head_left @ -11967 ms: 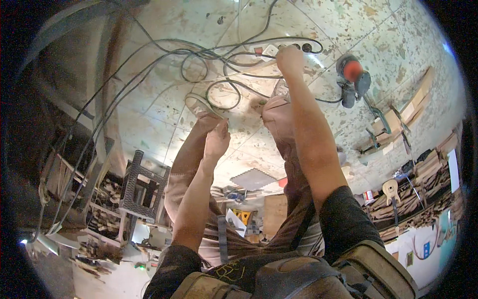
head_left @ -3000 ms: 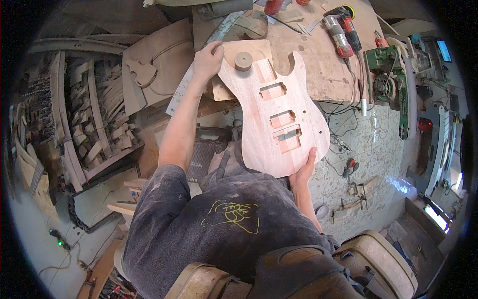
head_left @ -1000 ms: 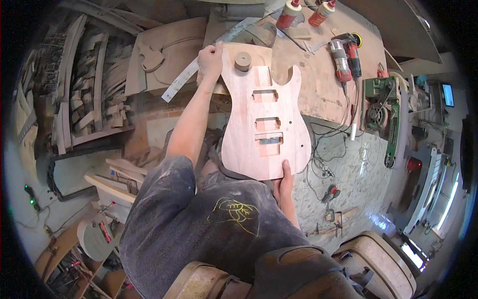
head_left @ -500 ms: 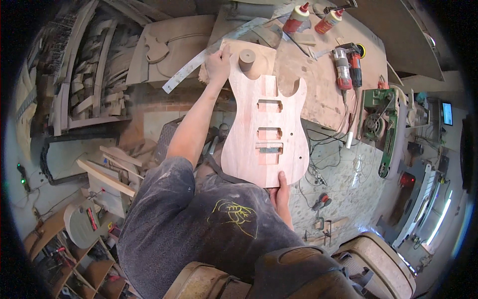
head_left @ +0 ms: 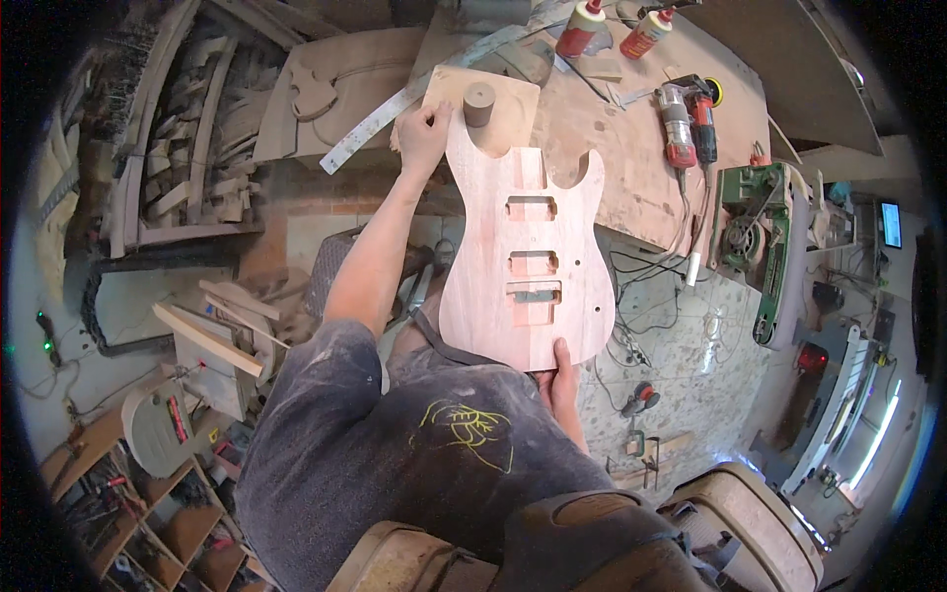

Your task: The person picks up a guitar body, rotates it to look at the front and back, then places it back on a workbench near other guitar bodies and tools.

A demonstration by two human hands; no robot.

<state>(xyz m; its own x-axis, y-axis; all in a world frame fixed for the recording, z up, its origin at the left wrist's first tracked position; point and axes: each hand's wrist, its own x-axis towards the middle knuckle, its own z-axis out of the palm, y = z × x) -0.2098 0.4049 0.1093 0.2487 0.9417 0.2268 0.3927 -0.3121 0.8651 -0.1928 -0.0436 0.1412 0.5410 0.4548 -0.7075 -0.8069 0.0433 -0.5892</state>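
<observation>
Pinching the guitar body [head_left: 534, 239], right hand [head_left: 565, 383] clears the bench edge [head_left: 636, 233].

The premises are a woodworking workshop. Evidence: an unfinished wooden guitar body [head_left: 483, 227] with cut-out cavities lies between the left grip [head_left: 424, 140] and the right grip [head_left: 562, 385]. An upright drum [head_left: 479, 105] stands just right of the left grip. Farther right, a dusty desk [head_left: 631, 202] carries corded power tools [head_left: 677, 123] and squeeze bottles [head_left: 646, 37]; a green machine [head_left: 742, 237] stands beyond. Left of the left grip, a rack [head_left: 210, 118] holds stacked wood offcuts [head_left: 176, 199]. Pale dust marks the person's shirt [head_left: 321, 380].
</observation>
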